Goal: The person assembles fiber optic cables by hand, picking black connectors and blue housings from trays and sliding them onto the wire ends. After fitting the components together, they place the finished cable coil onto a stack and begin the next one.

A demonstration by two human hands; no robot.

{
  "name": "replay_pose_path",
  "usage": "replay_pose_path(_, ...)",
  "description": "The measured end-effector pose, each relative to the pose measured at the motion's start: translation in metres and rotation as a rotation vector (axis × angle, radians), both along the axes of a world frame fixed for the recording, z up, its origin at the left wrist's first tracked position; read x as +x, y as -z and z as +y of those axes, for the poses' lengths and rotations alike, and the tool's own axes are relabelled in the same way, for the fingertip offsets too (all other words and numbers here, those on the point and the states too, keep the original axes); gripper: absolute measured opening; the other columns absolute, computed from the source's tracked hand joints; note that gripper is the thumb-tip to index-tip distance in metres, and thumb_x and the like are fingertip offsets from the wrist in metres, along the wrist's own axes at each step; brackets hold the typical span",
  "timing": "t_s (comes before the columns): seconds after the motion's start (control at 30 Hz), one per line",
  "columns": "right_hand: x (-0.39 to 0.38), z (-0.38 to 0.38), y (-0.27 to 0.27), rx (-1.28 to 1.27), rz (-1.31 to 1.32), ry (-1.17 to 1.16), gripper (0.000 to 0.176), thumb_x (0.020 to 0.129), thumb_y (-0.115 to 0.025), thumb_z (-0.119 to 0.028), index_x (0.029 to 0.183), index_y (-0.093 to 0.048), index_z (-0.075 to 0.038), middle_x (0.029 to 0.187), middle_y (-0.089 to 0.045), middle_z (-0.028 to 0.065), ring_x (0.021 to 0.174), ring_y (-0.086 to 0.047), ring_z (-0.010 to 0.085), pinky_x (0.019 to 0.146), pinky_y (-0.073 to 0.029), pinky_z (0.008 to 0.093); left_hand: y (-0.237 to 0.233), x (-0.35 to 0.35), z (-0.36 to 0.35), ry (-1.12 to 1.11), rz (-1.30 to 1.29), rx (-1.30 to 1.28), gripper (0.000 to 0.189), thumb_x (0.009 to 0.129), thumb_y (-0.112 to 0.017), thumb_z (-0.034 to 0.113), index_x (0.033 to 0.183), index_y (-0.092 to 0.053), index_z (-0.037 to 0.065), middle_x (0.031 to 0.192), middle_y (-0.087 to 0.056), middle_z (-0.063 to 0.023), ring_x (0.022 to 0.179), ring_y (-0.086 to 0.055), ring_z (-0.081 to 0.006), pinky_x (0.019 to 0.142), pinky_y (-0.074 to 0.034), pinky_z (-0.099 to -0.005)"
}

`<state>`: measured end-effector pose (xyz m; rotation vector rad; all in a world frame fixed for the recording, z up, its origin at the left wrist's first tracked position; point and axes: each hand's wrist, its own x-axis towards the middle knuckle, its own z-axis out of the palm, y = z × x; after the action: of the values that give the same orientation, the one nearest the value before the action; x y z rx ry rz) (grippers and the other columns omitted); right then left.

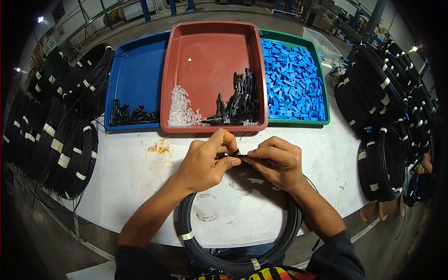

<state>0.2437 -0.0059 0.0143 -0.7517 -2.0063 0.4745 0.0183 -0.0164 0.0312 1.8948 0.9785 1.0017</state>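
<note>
Over a white table [126,158], just in front of a red tray [210,60], the left hand [207,161] and right hand [276,161] meet, thumbs and fingertips pinched narrow on a small black part [239,156] above a coil of black cable [294,219]. The step looks like fine fitting work, seemingly calling next for a steady pinch and careful pressing. Both forearms [156,212] angle inward, knuckles uppermost.
</note>
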Motion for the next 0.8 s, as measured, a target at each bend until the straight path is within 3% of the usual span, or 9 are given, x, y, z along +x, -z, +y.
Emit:
replay_pose_path(0.1, 0.001, 0.001, 0.006, 0.031, 0.011, 0.016, 0.020, 0.075, -0.086, 0.000, 0.094, -0.077, -0.002, 0.082, -0.068, 0.0074, 0.069, -0.069, 0.0175, 0.059, -0.054, 0.0292, 0.013, 0.001, 0.004, -0.031, -0.010, 0.170, 0.025, 0.088, -0.074, -0.002, 0.105, -0.056, -0.003, 0.092, -0.073, -0.0147, 0.089, -0.077, -0.0230, 0.072, -0.061, -0.0301)
replay_pose_path(0.37, -0.001, 0.000, 0.005, 0.101, 0.038, 0.033, 0.022, 0.074, -0.087, 0.003, 0.093, -0.079, -0.003, 0.081, -0.068, 0.0055, 0.068, -0.066, 0.0115, 0.056, -0.050, 0.0244, 0.014, 0.002, 0.002, -0.121, 0.011, 0.284, 0.030, 0.079, -0.084, 0.006, 0.102, -0.066, -0.003, 0.095, -0.076, -0.0114, 0.079, -0.075, -0.0219, 0.067, -0.057, -0.0296)
replay_pose_path(0.43, -0.001, -0.001, 0.003, 0.073, 0.036, 0.031, 0.020, 0.075, -0.086, 0.001, 0.093, -0.079, -0.002, 0.081, -0.068, 0.0065, 0.068, -0.067, 0.0143, 0.058, -0.052, 0.0265, 0.018, -0.001, 0.005, -0.156, 0.091, 0.550, 0.027, 0.076, -0.086, 0.004, 0.098, -0.071, -0.003, 0.091, -0.078, -0.0104, 0.069, -0.067, -0.0164, 0.062, -0.052, -0.0266)
replay_pose_path(0.47, 0.000, -0.002, 0.003, 0.048, 0.034, 0.027, 0.019, 0.076, -0.086, -0.001, 0.093, -0.078, -0.002, 0.081, -0.069, 0.0076, 0.069, -0.069, 0.0171, 0.060, -0.054, 0.0287, 0.018, -0.001, 0.006, -0.152, 0.076, 0.560, 0.028, 0.072, -0.087, 0.003, 0.096, -0.074, -0.002, 0.090, -0.077, -0.0106, 0.069, -0.067, -0.0199, 0.064, -0.052, -0.0291)
replay_pose_path(0.67, 0.000, -0.004, 0.001, -0.025, 0.056, 0.002, 0.018, 0.077, -0.084, 0.000, 0.093, -0.078, -0.001, 0.082, -0.069, 0.0075, 0.069, -0.068, 0.0166, 0.060, -0.054, 0.0284, 0.015, -0.001, 0.008, -0.120, 0.061, 0.645, 0.027, 0.070, -0.087, 0.001, 0.094, -0.075, 0.000, 0.087, -0.077, -0.0093, 0.072, -0.070, -0.0213, 0.069, -0.052, -0.0331)
replay_pose_path(0.8, 0.001, -0.002, 0.001, -0.052, 0.068, -0.012, 0.017, 0.077, -0.084, 0.001, 0.093, -0.078, -0.001, 0.082, -0.069, 0.0077, 0.069, -0.068, 0.0165, 0.059, -0.054, 0.0283, 0.014, 0.002, 0.007, -0.102, 0.125, 0.689, 0.022, 0.070, -0.087, 0.005, 0.089, -0.075, 0.004, 0.084, -0.077, -0.0051, 0.074, -0.072, -0.0179, 0.069, -0.050, -0.0308)
